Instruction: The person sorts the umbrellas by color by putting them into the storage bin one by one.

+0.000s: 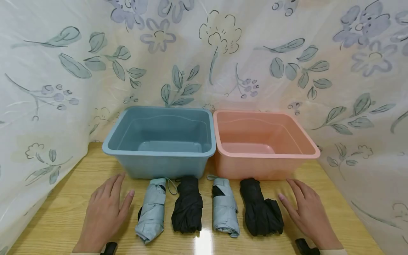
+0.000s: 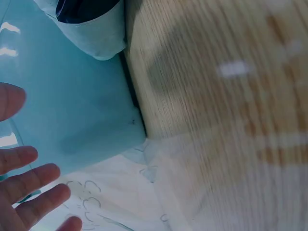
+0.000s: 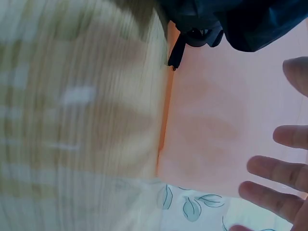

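Note:
Four folded umbrellas would be a count above the limit, so several folded umbrellas lie in a row: a light blue one [image 1: 152, 210] at the left, a black one [image 1: 187, 205], another light blue one [image 1: 225, 209] and a black one [image 1: 261, 209] at the right. My left hand [image 1: 105, 209] rests by the left light blue umbrella, fingers extended, holding nothing. Beside the right black umbrella lies my right hand [image 1: 307, 212], likewise with extended fingers and nothing held. In the wrist views, the left fingers [image 2: 36, 185] and right fingers [image 3: 274, 168] show apart from the umbrellas.
Behind the row stand a blue bin [image 1: 159, 164] and a pink bin [image 1: 255, 166], side by side, with nothing seen inside. They sit on a wooden table [image 1: 63, 219]. A floral sheet [image 1: 204, 63] hangs behind and along both sides.

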